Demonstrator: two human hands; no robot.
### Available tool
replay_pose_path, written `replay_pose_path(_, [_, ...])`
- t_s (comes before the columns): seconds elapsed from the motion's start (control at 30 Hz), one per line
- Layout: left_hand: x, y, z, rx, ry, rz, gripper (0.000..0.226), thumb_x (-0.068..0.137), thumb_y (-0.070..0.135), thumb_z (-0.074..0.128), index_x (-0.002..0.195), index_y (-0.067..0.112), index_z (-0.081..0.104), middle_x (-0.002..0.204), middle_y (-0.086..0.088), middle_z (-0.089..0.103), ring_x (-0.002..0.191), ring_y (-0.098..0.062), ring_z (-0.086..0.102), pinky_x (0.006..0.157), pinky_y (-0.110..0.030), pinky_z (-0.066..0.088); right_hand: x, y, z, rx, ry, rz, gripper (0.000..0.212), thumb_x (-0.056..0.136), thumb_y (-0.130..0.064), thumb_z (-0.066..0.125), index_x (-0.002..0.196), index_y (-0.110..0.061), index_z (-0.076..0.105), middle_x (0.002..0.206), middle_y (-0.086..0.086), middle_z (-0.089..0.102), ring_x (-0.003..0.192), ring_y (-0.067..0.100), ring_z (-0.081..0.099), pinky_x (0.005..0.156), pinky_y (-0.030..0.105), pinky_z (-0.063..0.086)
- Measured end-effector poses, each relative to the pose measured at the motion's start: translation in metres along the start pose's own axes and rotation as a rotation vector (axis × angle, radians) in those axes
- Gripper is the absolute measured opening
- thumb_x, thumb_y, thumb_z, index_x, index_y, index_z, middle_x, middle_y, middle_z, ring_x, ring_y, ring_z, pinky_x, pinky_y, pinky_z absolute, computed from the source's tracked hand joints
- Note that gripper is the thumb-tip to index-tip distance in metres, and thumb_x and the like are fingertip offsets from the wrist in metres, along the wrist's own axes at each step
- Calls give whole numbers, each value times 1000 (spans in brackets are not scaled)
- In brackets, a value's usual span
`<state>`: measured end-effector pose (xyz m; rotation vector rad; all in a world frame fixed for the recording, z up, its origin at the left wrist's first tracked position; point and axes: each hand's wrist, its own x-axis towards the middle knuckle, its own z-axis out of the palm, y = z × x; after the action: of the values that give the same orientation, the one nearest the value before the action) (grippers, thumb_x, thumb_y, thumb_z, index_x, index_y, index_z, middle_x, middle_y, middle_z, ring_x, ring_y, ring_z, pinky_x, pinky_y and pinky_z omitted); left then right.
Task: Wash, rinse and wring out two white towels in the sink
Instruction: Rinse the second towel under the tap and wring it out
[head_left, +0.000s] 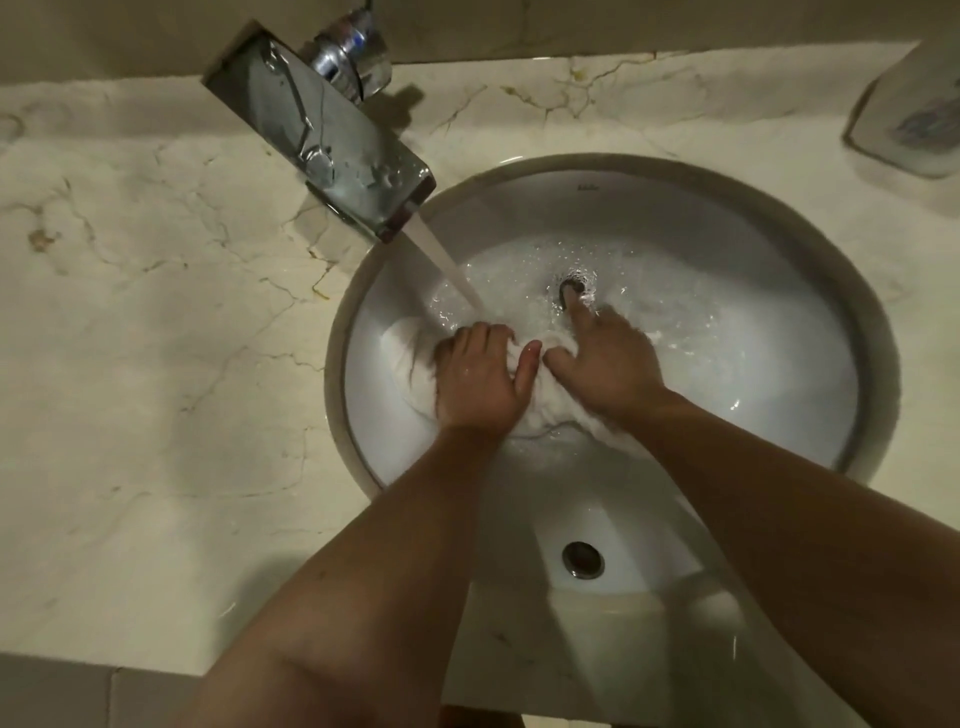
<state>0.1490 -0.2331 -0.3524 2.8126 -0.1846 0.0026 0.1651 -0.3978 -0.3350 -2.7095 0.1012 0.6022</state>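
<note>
A wet white towel (410, 358) lies bunched in the round white sink (727, 218), in shallow water. My left hand (480, 379) grips the towel's left part, fingers curled over it under the running stream. My right hand (605, 364) holds the towel's right part with thumb and curled fingers, while its index finger points out toward the drain (574, 283). Water pours from the chrome tap (317, 130) onto the towel by my left fingers. I can make out only one bundle of white cloth.
Marble counter (156, 312) surrounds the sink on the left and behind. A white container (909, 119) stands at the back right. An overflow hole (583, 559) shows in the sink's near wall between my forearms.
</note>
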Motion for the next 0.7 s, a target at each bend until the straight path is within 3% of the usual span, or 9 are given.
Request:
replay_pose_path(0.2, [1, 1, 0, 2, 2, 18, 42, 96, 48, 41, 93, 14, 66, 92, -6, 65, 89, -28, 59, 77, -39, 41, -5, 0, 3, -57, 21, -18, 68, 86, -56, 35, 143, -20, 43, 122, 18, 54, 113, 36, 54, 88, 41, 44])
replay_pose_path(0.4, [1, 2, 1, 14, -1, 9, 41, 96, 48, 42, 92, 14, 65, 90, -6, 64, 88, -28, 58, 78, -39, 39, -3, -2, 3, -52, 0, 18, 76, 86, -59, 30, 154, -25, 26, 134, 21, 52, 123, 36, 50, 97, 44, 41])
replay_pose_path(0.53, [2, 2, 2, 30, -12, -2, 42, 96, 49, 42, 93, 15, 65, 90, -6, 63, 88, -28, 58, 78, -39, 39, -1, -2, 1, -16, -17, 15, 76, 91, -56, 39, 157, -28, 14, 130, 20, 53, 120, 36, 51, 94, 44, 43])
replay_pose_path(0.7, [2, 3, 4, 41, -6, -14, 42, 96, 49, 42, 93, 14, 66, 91, -6, 64, 88, -29, 58, 78, -40, 42, -3, -3, -3, 9, 3, 6, 73, 92, -53, 43, 154, -22, 23, 127, 19, 55, 117, 35, 53, 91, 42, 43])
